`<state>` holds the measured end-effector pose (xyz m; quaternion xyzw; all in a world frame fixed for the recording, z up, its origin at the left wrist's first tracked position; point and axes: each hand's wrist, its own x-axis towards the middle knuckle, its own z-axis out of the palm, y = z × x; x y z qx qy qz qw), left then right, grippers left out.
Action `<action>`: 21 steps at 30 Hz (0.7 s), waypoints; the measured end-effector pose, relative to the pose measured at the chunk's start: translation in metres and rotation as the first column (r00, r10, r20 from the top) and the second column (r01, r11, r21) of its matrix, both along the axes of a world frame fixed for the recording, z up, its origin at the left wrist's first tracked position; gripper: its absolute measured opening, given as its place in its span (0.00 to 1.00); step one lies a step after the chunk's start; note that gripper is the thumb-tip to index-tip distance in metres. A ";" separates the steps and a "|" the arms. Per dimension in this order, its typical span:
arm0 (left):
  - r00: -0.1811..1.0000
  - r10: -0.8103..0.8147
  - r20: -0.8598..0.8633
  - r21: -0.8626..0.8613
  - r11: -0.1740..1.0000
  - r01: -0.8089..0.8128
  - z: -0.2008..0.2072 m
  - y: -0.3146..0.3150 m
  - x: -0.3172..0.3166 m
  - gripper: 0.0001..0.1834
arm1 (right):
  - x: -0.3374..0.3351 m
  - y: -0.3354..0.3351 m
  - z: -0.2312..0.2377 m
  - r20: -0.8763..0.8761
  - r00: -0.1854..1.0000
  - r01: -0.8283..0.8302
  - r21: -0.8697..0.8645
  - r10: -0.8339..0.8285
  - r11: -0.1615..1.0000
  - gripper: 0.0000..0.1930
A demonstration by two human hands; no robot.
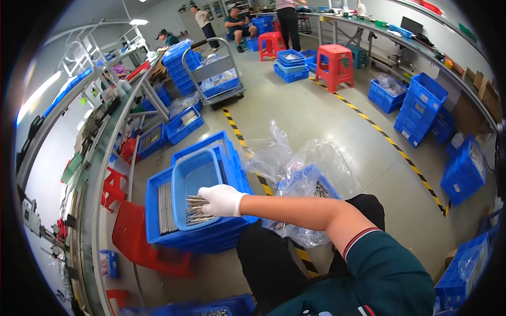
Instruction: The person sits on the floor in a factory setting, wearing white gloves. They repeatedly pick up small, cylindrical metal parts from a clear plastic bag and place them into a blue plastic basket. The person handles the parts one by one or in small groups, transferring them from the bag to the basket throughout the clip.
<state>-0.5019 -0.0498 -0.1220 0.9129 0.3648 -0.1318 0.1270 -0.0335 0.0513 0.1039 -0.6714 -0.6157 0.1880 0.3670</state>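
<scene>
My right hand (221, 200), in a white glove, reaches across to the left into a light blue plastic tub (196, 169). Its fingers are closed on a bunch of thin metal rods (196, 206), whose ends stick out to the left, low in the tub. Under the tub is a stack of blue crates (205, 241). Long grey strips (166, 208) lie side by side in the top crate, left of the tub. My left hand is out of view.
Clear plastic bags (321, 158) and a blue bin (311, 181) with more metal pieces are right of the stack. A red stool (142, 237) stands left, by a long workbench (105, 152). Farther off are a trolley (224, 89), other red stools and several people.
</scene>
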 end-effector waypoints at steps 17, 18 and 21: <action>0.690 0.722 -0.052 -0.343 0.636 -0.691 -0.052 -0.025 -0.002 0.11 | -0.036 0.077 -0.041 0.371 0.920 -0.034 -0.251 0.129 0.967 0.11; 0.680 0.732 -0.053 -0.345 0.625 -0.700 -0.052 -0.027 -0.004 0.11 | -0.036 0.076 -0.041 0.377 0.918 -0.030 -0.239 0.121 0.971 0.11; 0.643 0.766 -0.027 -0.363 0.591 -0.720 -0.054 -0.034 -0.010 0.11 | -0.039 0.065 -0.026 0.430 0.901 0.017 -0.177 0.062 0.984 0.11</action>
